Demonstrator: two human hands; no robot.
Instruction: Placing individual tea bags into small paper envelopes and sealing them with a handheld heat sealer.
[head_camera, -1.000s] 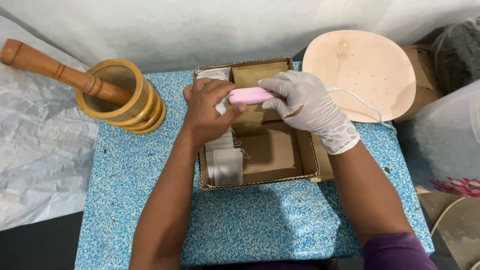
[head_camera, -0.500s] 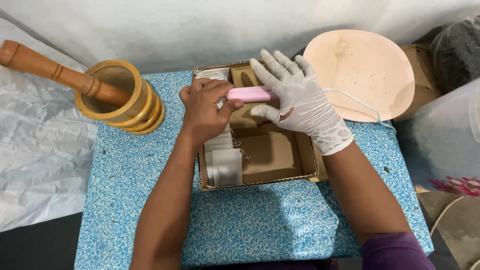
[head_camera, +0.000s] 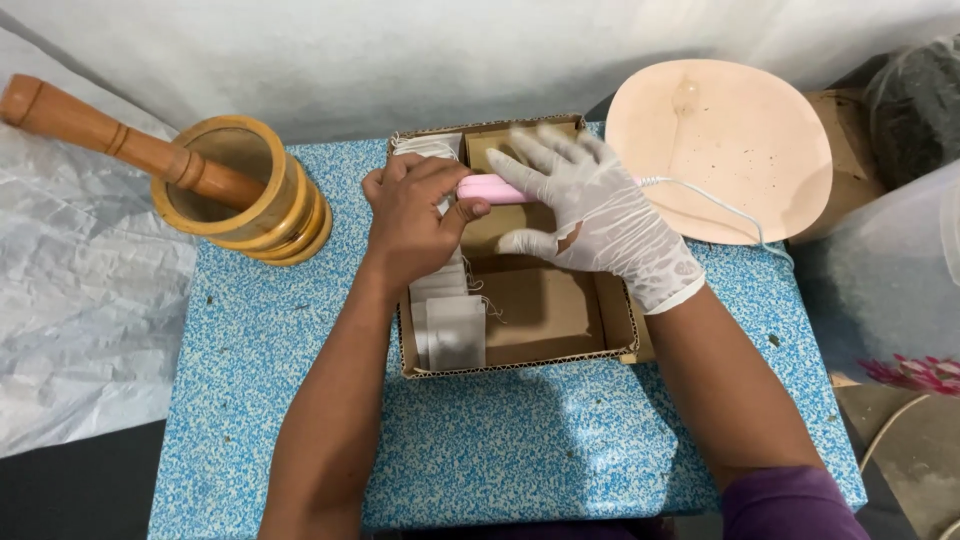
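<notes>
The bare left hand (head_camera: 412, 215) curls its fingers and thumb around one end of a slim pink device (head_camera: 492, 188), gripping it over the far part of an open cardboard box (head_camera: 520, 365). The gloved right hand (head_camera: 590, 215), in a white glove, is spread wide with its fingers (head_camera: 530, 150) fanned out and blurred; its palm lies over the other end of the pink device, but whether it presses on it or only hovers just above cannot be told, and it grips nothing. A thin white cord (head_camera: 720, 205) runs from under the gloved hand, across the edge of a pale peach round plate (head_camera: 720, 140) that lies at the right, beyond the box.

Inside the box, along its left wall, sits a row of small whitish sachets (head_camera: 452, 330) with loose threads, partly under the left wrist; the rest of the box floor is bare brown card. The box rests on a blue and white speckled table (head_camera: 520, 440). Left of the box stands a wooden mortar (head_camera: 245, 195) with a wooden pestle (head_camera: 110, 135) leaning out of it toward the upper left. Crumpled clear plastic sheeting (head_camera: 80, 300) lies left of the table
</notes>
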